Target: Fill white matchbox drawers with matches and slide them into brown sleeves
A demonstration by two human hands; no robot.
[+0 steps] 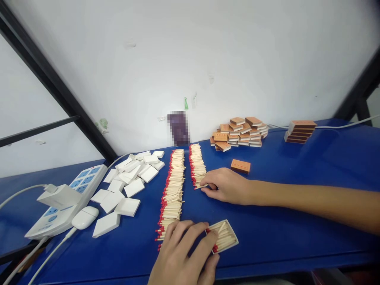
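Observation:
My left hand (pixel 187 253) grips the left end of a white matchbox tray (pixel 233 231) near the table's front edge. Inside lie several red-tipped matches (pixel 225 236), some askew. Thumb and forefinger of my right hand (pixel 228 185) pinch a match (pixel 202 186) at the near end of the shorter match row (pixel 197 163). A longer row of matches (pixel 173 186) runs beside it on the left, its near end partly behind my left hand. Both rows have their red heads facing left. Beyond my right wrist lies an orange matchbox (pixel 240 166).
White trays (pixel 126 207) lie heaped on the left, near a power strip (pixel 89 178) with a charger and a white earbud case (pixel 85 217). Orange matchboxes (pixel 237 132) are piled at the back; others form a stack (pixel 300 132) at the right. A blurred purple item (pixel 178 128) stands against the wall.

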